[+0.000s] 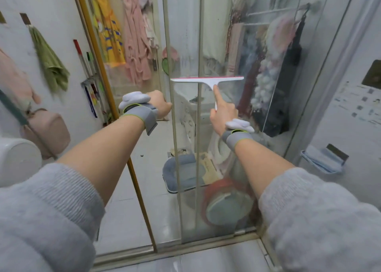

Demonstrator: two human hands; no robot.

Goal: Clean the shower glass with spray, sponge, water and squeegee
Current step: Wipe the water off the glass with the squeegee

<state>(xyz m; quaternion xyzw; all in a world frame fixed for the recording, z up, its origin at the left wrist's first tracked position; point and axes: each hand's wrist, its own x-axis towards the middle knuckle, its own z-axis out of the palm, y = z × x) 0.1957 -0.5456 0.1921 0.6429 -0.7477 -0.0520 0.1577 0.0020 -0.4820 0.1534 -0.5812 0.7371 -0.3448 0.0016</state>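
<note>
Squeegee (207, 79) held by right hand (223, 115), forefinger along handle. Left hand (159, 104) gripping door edge (172, 111). Could streak if blade tilts off wet glass (218, 45).

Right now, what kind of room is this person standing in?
Most likely a home bathroom, seen from inside a shower stall. The right hand holds a squeegee against the shower glass, the left hand grips the glass door's edge, and a green towel hangs on the wall.
</note>
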